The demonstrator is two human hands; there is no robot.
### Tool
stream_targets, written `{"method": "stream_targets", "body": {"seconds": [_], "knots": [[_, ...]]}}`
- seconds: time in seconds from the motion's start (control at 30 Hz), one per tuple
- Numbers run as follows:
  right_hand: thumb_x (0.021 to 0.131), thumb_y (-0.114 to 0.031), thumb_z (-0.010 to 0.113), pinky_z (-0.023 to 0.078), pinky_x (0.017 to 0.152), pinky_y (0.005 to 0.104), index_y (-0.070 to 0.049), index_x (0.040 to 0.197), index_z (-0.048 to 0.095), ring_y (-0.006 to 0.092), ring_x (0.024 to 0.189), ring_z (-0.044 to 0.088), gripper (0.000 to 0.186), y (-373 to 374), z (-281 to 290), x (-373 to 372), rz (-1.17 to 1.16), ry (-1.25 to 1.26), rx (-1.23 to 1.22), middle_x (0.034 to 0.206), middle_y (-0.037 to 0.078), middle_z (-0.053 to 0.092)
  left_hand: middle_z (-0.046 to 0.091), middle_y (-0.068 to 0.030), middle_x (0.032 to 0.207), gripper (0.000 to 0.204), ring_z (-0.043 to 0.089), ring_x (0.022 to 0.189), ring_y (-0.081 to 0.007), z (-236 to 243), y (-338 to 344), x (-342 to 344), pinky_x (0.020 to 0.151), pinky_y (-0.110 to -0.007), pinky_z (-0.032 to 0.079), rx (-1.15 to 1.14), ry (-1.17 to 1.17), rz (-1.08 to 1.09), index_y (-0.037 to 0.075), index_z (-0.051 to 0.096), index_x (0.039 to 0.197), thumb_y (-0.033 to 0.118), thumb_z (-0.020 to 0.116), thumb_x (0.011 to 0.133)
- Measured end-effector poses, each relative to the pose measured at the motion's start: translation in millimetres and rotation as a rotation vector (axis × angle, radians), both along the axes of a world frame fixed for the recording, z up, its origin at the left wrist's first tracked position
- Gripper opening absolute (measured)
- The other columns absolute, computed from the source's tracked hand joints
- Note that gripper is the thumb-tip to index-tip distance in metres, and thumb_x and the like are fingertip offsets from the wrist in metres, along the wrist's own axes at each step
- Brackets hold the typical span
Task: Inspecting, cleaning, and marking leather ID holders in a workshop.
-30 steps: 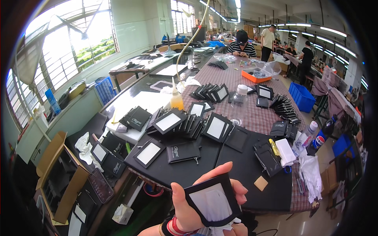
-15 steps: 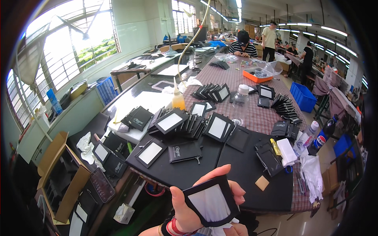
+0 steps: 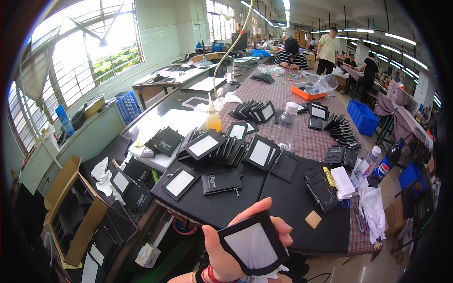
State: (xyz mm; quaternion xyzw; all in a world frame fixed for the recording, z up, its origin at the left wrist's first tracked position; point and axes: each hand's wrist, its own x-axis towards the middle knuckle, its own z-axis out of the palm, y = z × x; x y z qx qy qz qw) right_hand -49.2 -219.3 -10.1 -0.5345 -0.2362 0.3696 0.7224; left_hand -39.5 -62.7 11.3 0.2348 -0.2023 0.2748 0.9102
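My left hand [image 3: 225, 257] is closed round a black card holder [image 3: 251, 246], thumb at its left edge and fingers behind and at its right. The holder's pale, shiny window faces me. Just below it, at the lower edge of the view, a white cloth [image 3: 275, 272] shows beside my right hand [image 3: 284, 279]. Only a small part of that hand is visible; it appears closed on the cloth, its fingers mostly hidden. Beyond, on the black work surface, lie a card holder with a white window [image 3: 180, 183] and a black zip wallet [image 3: 222, 181].
Several stacked holders [image 3: 207, 145] spread behind. A glue bottle [image 3: 213, 120], a clear bottle [image 3: 288, 122] and an orange tray [image 3: 307, 94] stand farther back. At right are a yellow tube [image 3: 329, 176], drink bottles [image 3: 390, 162] and a tan square [image 3: 313, 219]. An open carton [image 3: 87, 231] sits lower left.
The held card holder has shifted slightly left, and its window now looks smoother. My right hand has sunk lower, mostly out of view. A standing person in the background has moved slightly right.
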Motion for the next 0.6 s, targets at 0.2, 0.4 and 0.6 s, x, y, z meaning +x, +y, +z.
{"method": "stream_targets", "body": {"seconds": [0.2,0.4,0.6], "knots": [[0.100,-0.019,0.037,0.039,0.046,0.0247,0.002,0.083,0.061,0.0097,0.053,0.054,0.036,-4,0,14,0.073,-0.189,0.030,0.063,0.003,0.059,0.056,-0.0340,0.100,0.100,0.060,0.089,-0.0408,3,-3,-12,0.075,-0.051,0.051,-0.053,0.139,0.043,0.003,0.033,0.142,0.081,0.020,0.081],[0.101,-0.020,0.037,0.039,0.046,0.0243,0.002,0.081,0.060,0.0091,0.053,0.054,0.038,-4,4,19,0.116,-0.164,0.004,0.063,0.002,0.059,0.057,-0.0326,0.099,0.099,0.060,0.089,-0.0402,2,-2,-12,0.074,-0.052,0.050,-0.029,0.138,0.044,0.003,0.032,0.142,0.081,0.019,0.082],[0.102,-0.025,0.034,0.040,0.047,0.0230,0.000,0.083,0.058,0.0096,0.052,0.054,0.039,1,5,8,0.050,-0.040,0.036,0.064,0.002,0.058,0.057,-0.0316,0.100,0.100,0.060,0.088,-0.0398,1,-3,-11,0.074,-0.052,0.050,-0.029,0.147,0.050,0.002,0.031,0.142,0.080,0.019,0.082]]}}
